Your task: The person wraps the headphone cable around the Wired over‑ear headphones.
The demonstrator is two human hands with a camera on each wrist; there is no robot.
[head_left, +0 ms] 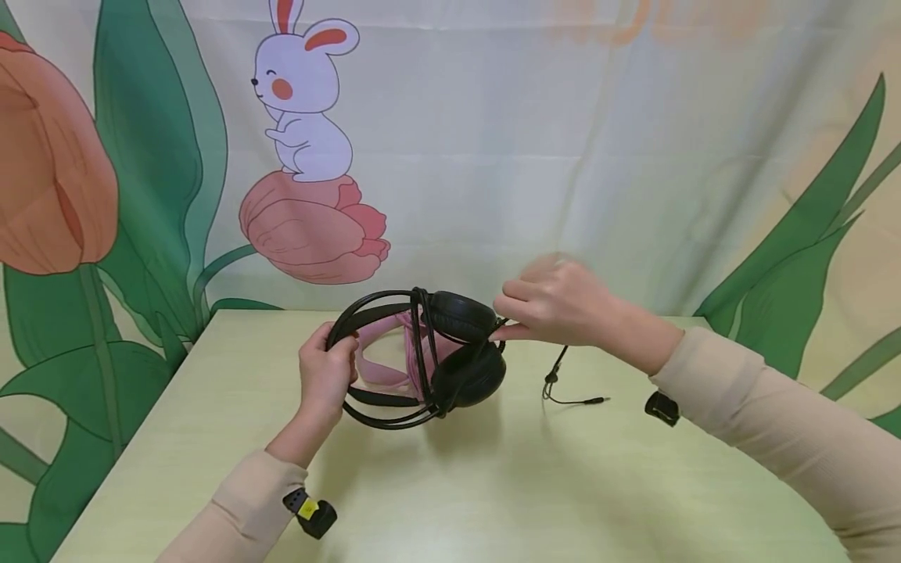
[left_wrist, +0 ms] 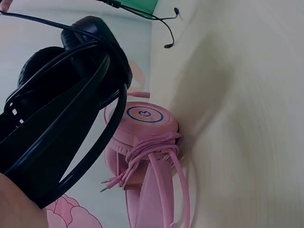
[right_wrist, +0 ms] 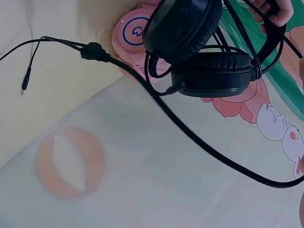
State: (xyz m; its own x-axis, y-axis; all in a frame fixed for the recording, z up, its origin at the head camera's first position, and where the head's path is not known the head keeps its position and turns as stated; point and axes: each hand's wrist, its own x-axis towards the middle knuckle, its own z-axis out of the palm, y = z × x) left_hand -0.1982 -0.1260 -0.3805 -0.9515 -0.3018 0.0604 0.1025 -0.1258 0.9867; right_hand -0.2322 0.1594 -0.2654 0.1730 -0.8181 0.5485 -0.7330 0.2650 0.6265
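My left hand (head_left: 325,371) grips the headband of a pair of black headphones (head_left: 470,377), held up with both ear cups to the right. Loops of black cable (head_left: 420,344) wrap around the headband near the cups. Just right of the cups, my right hand (head_left: 563,303) holds the cord with curled fingers, slightly blurred. A length of that black cord (right_wrist: 204,147) crosses the right wrist view, and its split end with a plug (head_left: 594,400) hangs at the right. Behind the black pair is a pink headset (left_wrist: 145,121), its own cord bundled around it.
A pale green-yellow table (head_left: 563,485) lies beneath the hands. Behind its far edge hangs a cloth backdrop (head_left: 479,156) printed with a rabbit and tulips. Black wrist cameras (head_left: 310,512) are strapped on both beige sleeves.
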